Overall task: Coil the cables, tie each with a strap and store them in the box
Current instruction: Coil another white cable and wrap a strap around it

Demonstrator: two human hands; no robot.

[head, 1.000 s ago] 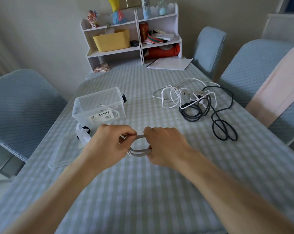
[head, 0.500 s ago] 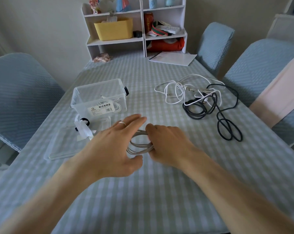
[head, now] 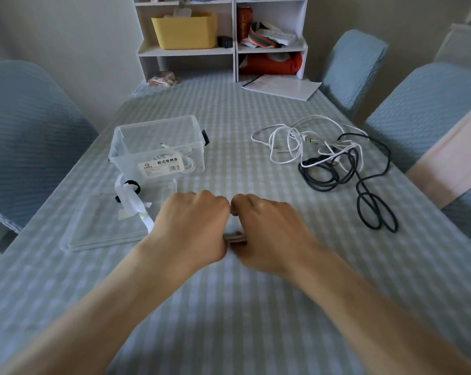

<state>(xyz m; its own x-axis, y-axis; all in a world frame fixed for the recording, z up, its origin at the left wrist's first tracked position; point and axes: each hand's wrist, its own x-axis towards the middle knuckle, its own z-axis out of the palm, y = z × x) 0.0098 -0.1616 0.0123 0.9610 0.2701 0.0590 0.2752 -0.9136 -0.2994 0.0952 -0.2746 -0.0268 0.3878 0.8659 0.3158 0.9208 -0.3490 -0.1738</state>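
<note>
Left hand (head: 193,226) has closed again from its open reach half a second ago, fingers of both it and right hand (head: 266,228) curled around the grey coiled cable (head: 235,237) low over the counter (head: 229,307), so strapping looks underway, box (head: 158,150) next.

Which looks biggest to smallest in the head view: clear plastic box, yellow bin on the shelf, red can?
1. Clear plastic box.
2. Yellow bin, though it stands farther away, so its true size is unsure.
3. Red can, clearly smallest.
</note>
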